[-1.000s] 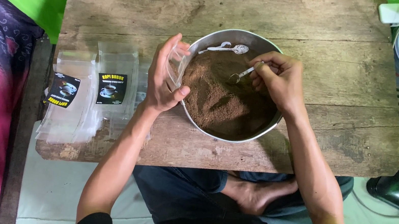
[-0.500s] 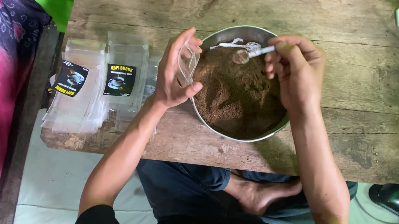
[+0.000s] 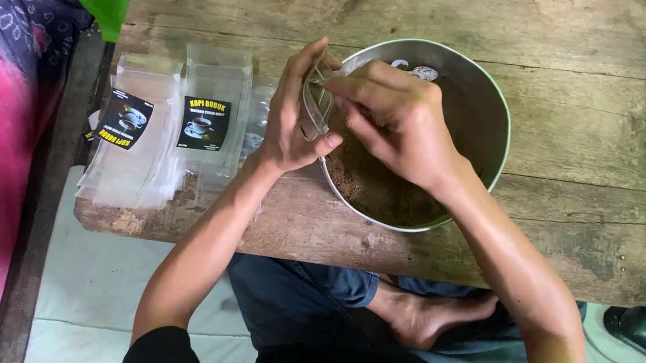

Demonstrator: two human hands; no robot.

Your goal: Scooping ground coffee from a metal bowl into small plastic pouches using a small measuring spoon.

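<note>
Carefully, I'm keeping my left hand (image 3: 291, 123) pinching the clear pouch (image 3: 315, 105) open over the metal bowl (image 3: 479, 102) at frame centre, right hand (image 3: 398, 116) fingers pinched at its mouth, tipping slowly.

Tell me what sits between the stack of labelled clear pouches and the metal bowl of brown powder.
In the head view, the left hand sits there, holding a clear pouch at the metal bowl rim, right of the stacked pouches.

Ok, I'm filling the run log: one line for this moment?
left hand: holds pouch | right hand: at pouch mouth | over bowl
</note>
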